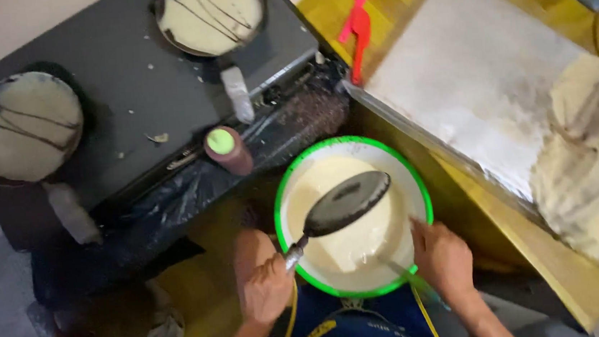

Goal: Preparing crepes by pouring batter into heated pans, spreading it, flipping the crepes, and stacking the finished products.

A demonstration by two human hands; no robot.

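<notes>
The left hand is closed around the metal handle of a small dark pan, which is held upside down just over a green-rimmed bowl of pale batter; the pan's round back faces up and hovers above the batter, whether touching it or not I cannot tell. The right hand is wrapped around the handle of a ladle or spoon whose end goes down into the batter at the bowl's near edge. The bowl sits low in front of the person, between a black stove on the left and a yellow table on the right. On the stove two pans each hold a pale round crepe streaked with dark lines, and a brown squeeze bottle with a green cap stands at the stove's front edge. The table carries a metal tray with finished crepes stacked at its right end, and a pink spatula lies near its far corner. By the look of it, this is the coating step; next would call for a level, brief dip and a steady turn of the wrist so the batter does not drip.
</notes>
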